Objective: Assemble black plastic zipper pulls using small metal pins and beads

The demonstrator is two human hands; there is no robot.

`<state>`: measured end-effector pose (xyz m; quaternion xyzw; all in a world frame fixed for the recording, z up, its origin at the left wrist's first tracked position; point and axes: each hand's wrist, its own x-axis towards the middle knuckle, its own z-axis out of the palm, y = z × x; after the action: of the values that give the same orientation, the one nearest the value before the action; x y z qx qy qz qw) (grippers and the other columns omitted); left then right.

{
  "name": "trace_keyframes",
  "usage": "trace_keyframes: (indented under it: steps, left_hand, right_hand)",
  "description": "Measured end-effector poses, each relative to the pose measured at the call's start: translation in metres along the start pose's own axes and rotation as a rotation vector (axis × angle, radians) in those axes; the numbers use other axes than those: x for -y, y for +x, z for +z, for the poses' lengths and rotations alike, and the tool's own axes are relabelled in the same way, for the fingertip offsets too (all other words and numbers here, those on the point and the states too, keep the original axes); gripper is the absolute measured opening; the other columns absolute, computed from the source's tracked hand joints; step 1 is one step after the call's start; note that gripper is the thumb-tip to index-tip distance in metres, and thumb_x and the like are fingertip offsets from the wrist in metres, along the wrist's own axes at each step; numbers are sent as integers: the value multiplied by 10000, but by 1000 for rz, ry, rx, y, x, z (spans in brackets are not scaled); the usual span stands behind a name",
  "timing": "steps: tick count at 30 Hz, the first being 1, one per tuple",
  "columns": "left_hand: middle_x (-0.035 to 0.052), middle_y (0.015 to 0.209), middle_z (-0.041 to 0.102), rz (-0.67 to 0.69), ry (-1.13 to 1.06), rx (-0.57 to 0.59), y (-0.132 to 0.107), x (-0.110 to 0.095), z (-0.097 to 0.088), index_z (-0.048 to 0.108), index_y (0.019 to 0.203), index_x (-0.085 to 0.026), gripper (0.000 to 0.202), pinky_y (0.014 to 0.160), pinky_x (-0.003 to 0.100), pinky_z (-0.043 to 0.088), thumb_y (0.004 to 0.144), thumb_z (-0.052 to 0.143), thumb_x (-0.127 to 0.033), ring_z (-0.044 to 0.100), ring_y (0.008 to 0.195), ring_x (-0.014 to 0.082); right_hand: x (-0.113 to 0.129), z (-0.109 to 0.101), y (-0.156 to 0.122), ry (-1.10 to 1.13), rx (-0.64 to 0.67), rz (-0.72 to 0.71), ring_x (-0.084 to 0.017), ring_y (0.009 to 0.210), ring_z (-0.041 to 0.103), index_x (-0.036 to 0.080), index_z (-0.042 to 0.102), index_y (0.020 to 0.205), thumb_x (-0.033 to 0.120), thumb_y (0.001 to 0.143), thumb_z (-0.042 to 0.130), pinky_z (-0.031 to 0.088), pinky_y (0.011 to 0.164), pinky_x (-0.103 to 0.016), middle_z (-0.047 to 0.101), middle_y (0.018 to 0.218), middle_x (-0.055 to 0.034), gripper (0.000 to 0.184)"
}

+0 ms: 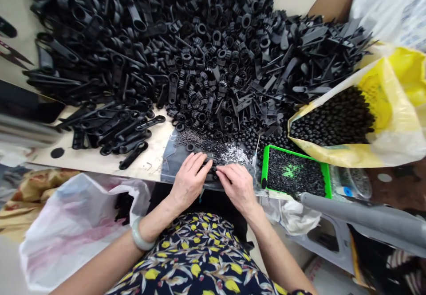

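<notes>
My left hand [190, 178] and my right hand [237, 184] meet at the table's near edge, fingers curled together around a small black plastic part [210, 167] pinched between them. A pale bangle [140, 237] circles my left wrist. Just beyond the fingers lie tiny black bits and small white pins [233, 155] on a clear plastic sheet. A huge heap of black plastic parts [206, 51] covers the table behind: long flat looped pieces on the left, ring-shaped clips in the middle.
A green tray [328, 175] of small black beads sits right of my right hand. A yellow bag [392, 108] of black pieces lies beyond it. A white plastic bag [76, 224] hangs at lower left. A grey bar [362, 217] crosses at lower right.
</notes>
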<state>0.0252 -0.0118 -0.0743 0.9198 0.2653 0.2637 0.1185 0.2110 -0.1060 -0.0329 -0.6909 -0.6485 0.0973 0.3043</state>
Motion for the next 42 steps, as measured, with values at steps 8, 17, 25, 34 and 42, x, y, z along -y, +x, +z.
trace_keyframes:
  steps: [8,17,25,34,42]
  left_hand:
    - [146,1290,708,-27,-54,-126,12,-1,3,675,1297,-190,378,1128,572,544,973,541,-47,648,1255,293]
    - [97,1276,723,-5,-109,-230,33,-6,-22,664,1292,-232,354,1148,556,496,986,581,-73,636,1292,273]
    - [88,1000,707,252,164,10,145,-12,2,721,909,-183,99,902,473,403,972,645,-173,603,1057,278]
    - [127,1073,660,286,236,164,166,-16,38,692,902,-140,139,885,460,368,986,582,-134,544,1125,308]
    - [75,891,738,182,17,134,159,-22,14,692,881,-149,160,911,454,375,994,594,-207,626,980,259]
  right_hand:
    - [-56,-55,37,-47,-210,209,-205,838,706,235,761,1075,338,1040,595,553,785,-346,767,988,-59,198]
    - [-57,-17,72,-384,-30,239,-215,769,690,228,720,895,309,996,650,486,696,-326,742,865,-55,147]
    - [-41,-42,39,529,-278,397,-170,803,686,232,786,1010,338,929,691,588,721,-303,700,998,-49,165]
    - [-19,-27,-19,1021,-267,624,-175,823,714,247,766,1070,381,844,848,665,800,-363,696,980,-34,275]
    - [0,0,-28,734,-9,383,-166,858,695,254,778,1152,349,955,722,631,776,-298,703,1092,-80,226]
